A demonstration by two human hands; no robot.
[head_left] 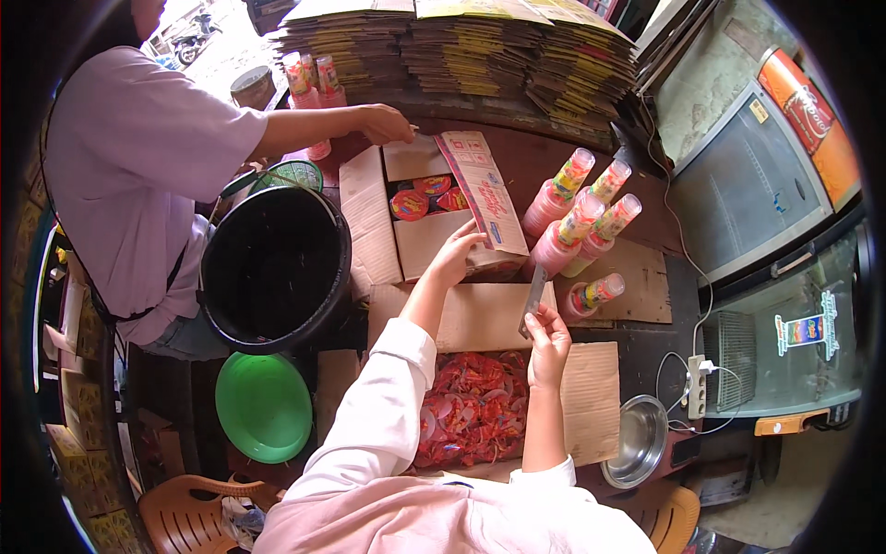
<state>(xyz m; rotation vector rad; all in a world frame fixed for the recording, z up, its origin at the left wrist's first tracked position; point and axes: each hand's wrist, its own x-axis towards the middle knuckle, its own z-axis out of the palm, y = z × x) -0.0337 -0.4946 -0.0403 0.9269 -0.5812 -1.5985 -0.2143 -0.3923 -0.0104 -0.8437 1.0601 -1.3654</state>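
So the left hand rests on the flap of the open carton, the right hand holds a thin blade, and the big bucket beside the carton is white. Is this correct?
Not quite: the bucket is black, not white, as the head view shows. The rest holds: the left hand rests on a flap of the open carton, and the right hand holds a thin blade.

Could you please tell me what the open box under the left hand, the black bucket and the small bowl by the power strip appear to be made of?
Open box: brown cardboard, matte, with folded flaps and a printed outer face. Black bucket: probably plastic, smooth with a dull sheen and a moulded rim. Small bowl: looks like metal, likely steel, silvery with mirror-like reflections.
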